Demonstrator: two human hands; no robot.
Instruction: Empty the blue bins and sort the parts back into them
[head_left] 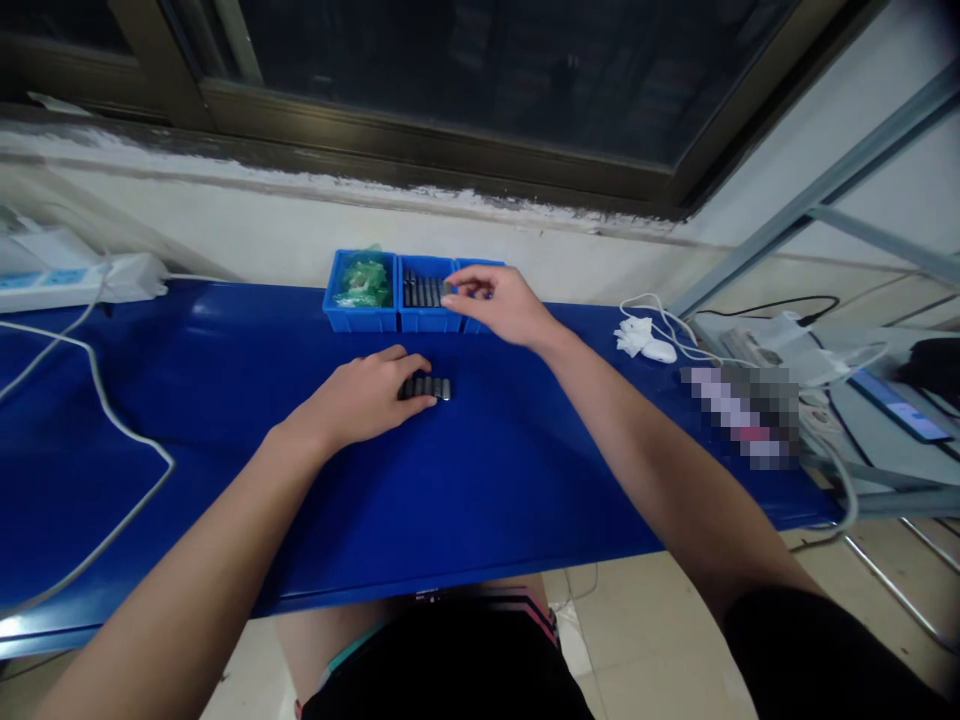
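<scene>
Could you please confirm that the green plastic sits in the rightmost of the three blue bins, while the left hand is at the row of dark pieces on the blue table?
Not quite: the head view shows the green plastic in the leftmost of the three blue bins, not the rightmost. The left hand is indeed at the row of dark pieces on the blue table.
</scene>
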